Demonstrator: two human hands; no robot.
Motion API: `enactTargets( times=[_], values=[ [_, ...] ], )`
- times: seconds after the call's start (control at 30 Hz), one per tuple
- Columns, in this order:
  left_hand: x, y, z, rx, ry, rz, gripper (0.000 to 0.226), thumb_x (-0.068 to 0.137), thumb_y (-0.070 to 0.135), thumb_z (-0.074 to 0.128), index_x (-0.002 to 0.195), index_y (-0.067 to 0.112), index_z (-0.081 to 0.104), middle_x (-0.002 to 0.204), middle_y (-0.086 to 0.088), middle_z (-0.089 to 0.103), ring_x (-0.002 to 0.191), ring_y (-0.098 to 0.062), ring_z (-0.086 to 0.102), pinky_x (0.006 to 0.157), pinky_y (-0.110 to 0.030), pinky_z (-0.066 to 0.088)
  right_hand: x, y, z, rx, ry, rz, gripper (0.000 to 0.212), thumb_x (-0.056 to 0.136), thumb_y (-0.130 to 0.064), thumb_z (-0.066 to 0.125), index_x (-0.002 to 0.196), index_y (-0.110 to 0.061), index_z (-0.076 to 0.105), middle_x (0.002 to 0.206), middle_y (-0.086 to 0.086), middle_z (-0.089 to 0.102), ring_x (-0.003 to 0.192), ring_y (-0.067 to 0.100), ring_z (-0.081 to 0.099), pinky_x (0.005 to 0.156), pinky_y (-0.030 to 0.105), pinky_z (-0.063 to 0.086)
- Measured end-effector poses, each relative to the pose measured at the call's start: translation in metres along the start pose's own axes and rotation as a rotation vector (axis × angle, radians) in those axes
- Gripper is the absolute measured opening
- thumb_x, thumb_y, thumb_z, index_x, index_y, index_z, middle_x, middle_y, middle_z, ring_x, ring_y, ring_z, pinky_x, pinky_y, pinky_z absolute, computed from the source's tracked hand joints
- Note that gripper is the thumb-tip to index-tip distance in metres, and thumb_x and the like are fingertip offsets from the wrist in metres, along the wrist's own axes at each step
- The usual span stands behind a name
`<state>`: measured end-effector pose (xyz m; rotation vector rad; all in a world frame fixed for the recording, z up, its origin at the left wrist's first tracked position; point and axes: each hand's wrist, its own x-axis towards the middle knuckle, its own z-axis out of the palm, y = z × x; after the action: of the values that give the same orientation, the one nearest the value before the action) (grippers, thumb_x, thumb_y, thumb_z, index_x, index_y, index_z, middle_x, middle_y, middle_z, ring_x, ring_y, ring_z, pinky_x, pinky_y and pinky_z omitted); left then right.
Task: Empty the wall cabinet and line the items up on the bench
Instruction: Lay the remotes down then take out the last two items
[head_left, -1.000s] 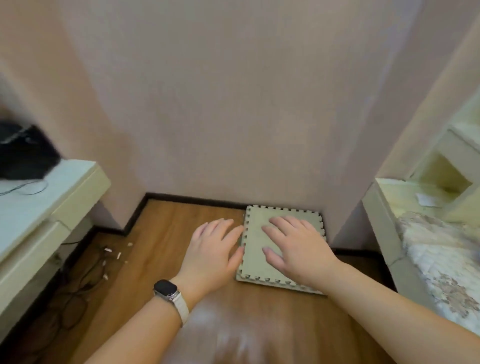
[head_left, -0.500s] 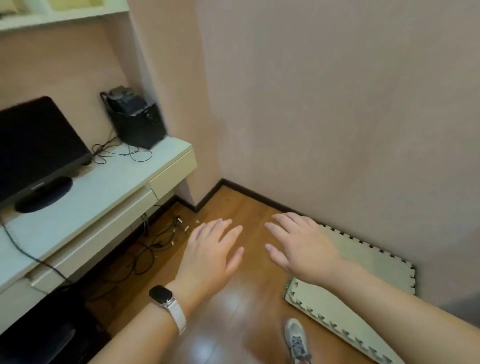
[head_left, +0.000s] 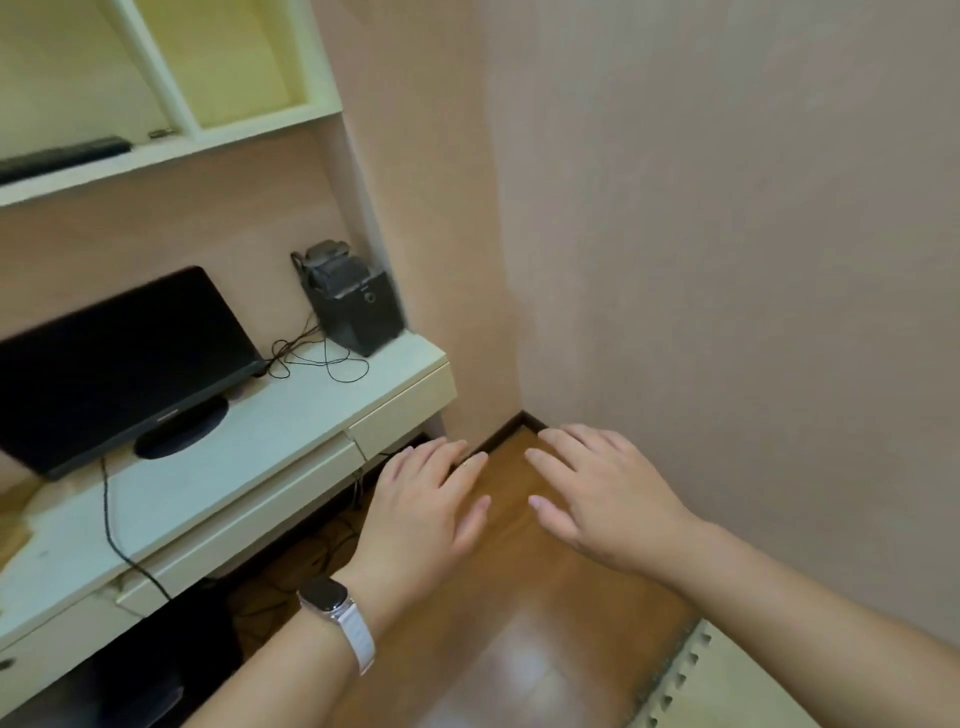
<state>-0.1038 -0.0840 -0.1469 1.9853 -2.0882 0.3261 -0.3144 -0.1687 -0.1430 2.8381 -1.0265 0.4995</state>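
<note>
A cream wall cabinet (head_left: 249, 111) with open compartments hangs at the upper left; a flat dark item (head_left: 62, 156) and a small object (head_left: 161, 133) lie on its lower shelf. Below it runs a cream bench-like desk (head_left: 270, 447). My left hand (head_left: 421, 509), with a watch on the wrist, floats palm down over the wooden floor, fingers spread and empty. My right hand (head_left: 602, 493) hovers beside it, also flat, spread and empty. Both hands are well below the cabinet and to the right of the desk.
A black monitor (head_left: 114, 358) and a black speaker-like box (head_left: 353, 301) with loose cables stand on the desk. Drawers front the desk edge. A pink wall fills the right. A foam puzzle mat (head_left: 727, 686) lies on the floor at the lower right.
The view has swung left and upward: the mat slid toward the lower right and the desk, monitor and wall cabinet came into view. Both hands stayed spread and empty, off the mat.
</note>
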Motion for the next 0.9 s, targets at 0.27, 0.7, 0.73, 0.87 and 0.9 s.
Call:
enactTargets(
  times=[0.27,0.7,0.73,0.87,0.9],
  values=[
    [0.044,-0.051,-0.008,0.052,0.095,-0.056,0.041,0.090,0.042,0.053,0.125,0.023,0.063,0.126,0.001,0.062,0.119,-0.022,0.054,0.102,-0.037,0.032,0.095,0.020,0.014,0.057,0.018,-0.081,0.049,0.088,-0.048,0.047,0.119,-0.015,0.064,0.121,0.008,0.064,0.111,0.030,0.059,0.088,0.042,0.050],
    [0.153,-0.235,0.034,-0.043,0.229,-0.105,0.042,0.086,0.040,0.057,0.122,0.021,0.065,0.125,-0.002,0.064,0.117,-0.024,0.056,0.101,-0.035,0.030,0.296,-0.005,0.056,-0.102,-0.007,-0.094,0.049,0.091,-0.049,0.043,0.123,-0.017,0.060,0.124,0.005,0.061,0.114,0.028,0.055,0.088,0.041,0.050],
    [0.160,-0.253,0.036,-0.044,0.236,-0.097,0.041,0.086,0.040,0.057,0.122,0.021,0.066,0.125,-0.002,0.064,0.118,-0.024,0.056,0.101,-0.035,0.030,0.311,-0.010,0.060,-0.105,-0.007,-0.088,0.049,0.091,-0.049,0.042,0.123,-0.017,0.060,0.123,0.006,0.062,0.114,0.028,0.056,0.088,0.041,0.050],
    [0.186,-0.315,0.044,-0.040,0.182,-0.111,0.043,0.089,0.045,0.050,0.124,0.024,0.064,0.128,0.001,0.063,0.121,-0.021,0.055,0.104,-0.038,0.037,0.364,-0.026,0.080,-0.094,-0.008,-0.062,0.048,0.091,-0.049,0.042,0.121,-0.016,0.061,0.120,0.006,0.063,0.109,0.029,0.057,0.086,0.041,0.050],
    [0.192,-0.326,0.046,-0.044,0.163,-0.120,0.044,0.089,0.045,0.048,0.125,0.025,0.063,0.128,0.002,0.063,0.121,-0.021,0.054,0.104,-0.040,0.039,0.375,-0.029,0.085,-0.087,-0.006,-0.066,0.048,0.091,-0.049,0.042,0.120,-0.016,0.061,0.120,0.006,0.062,0.109,0.029,0.057,0.086,0.041,0.050]
  ],
)
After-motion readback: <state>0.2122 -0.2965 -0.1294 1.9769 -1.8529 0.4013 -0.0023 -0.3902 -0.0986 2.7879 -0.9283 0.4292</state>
